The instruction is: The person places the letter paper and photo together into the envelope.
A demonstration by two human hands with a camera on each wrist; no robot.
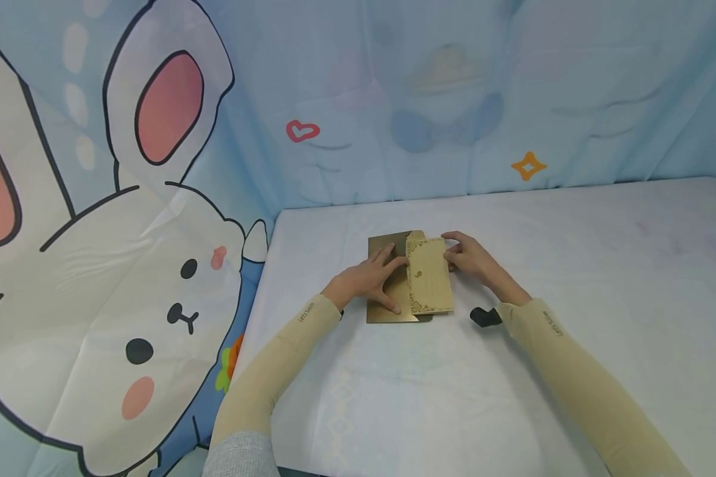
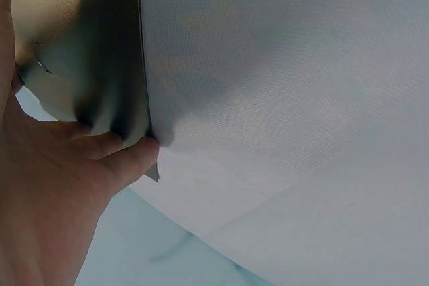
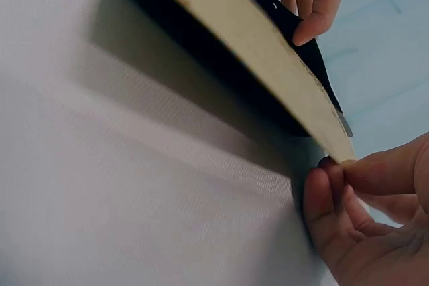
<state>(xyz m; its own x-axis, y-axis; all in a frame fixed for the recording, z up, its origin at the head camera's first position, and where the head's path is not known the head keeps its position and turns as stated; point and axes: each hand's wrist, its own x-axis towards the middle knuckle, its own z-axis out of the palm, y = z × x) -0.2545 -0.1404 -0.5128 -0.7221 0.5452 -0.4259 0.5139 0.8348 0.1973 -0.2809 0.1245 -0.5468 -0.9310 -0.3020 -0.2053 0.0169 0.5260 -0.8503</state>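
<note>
A shiny gold piece that looks like an envelope (image 1: 394, 301), its right side showing rounded corners, lies flat on the white table. My left hand (image 1: 366, 277) rests on it with fingers spread; in the left wrist view the fingertips of that hand (image 2: 60, 185) reach the gold piece's edge (image 2: 50, 5). Over its right part sits a cream card (image 1: 431, 278) with brown ornament along its left side and corners. The right hand (image 1: 467, 257) pinches the card's right edge near the far corner. From the right wrist, the card (image 3: 261, 51) slants up off the cloth, thumb and finger at its corner.
White cloth covers the table (image 1: 573, 252). A light blue curtain (image 1: 358, 159) with printed shapes hangs along the back, and a big rabbit print (image 1: 95, 331) stands at the left. Near the right cuff is a small black piece (image 1: 485, 317).
</note>
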